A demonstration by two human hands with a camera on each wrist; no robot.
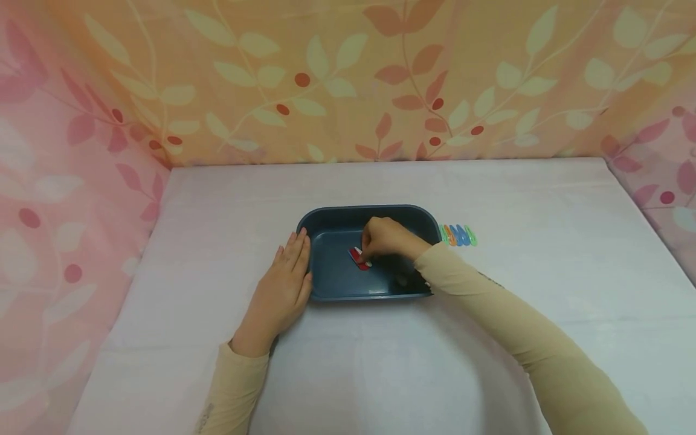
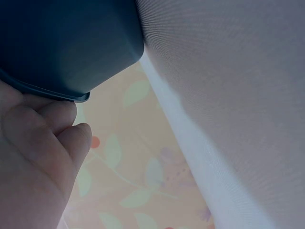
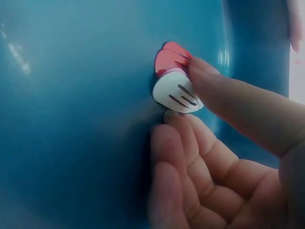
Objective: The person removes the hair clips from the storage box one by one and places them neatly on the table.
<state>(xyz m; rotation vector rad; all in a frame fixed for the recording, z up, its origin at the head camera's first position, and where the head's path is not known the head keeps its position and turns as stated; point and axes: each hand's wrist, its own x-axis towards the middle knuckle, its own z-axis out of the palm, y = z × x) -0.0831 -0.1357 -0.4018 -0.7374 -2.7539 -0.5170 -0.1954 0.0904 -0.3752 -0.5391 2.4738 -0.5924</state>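
The white snap hair clip (image 3: 167, 93) was inside the dark blue tray (image 1: 328, 266), to the right of its middle, together with red snap hair clips (image 3: 167, 62) which lay against it. The right hand (image 1: 383, 237) was almost closed at the fingertips and pinched the white clip between the thumb and a finger; the other fingers were bent and seemed to hold nothing. The left hand (image 1: 284, 287) was flat, its fingers nearly straight and side by side, and it rested against the left wall of the tray, at the rim, without gripping it.

I judge that such a clip was very light, thin and rather stiff, with a smooth surface that could slip a little, and not fragile. The best place to take hold of it was probably by its two edges, at the wide end, because a flat clip gives little to grasp on a smooth bottom.

As for the count, there was one tray, one white clip and, it seemed, two red ones, with a pink edge between whose owner I could not tell. On the white tablecloth (image 1: 353, 368), just beside the tray's right side, lay a row of coloured hair clips (image 1: 460, 235): at least five, in green, orange and blue.
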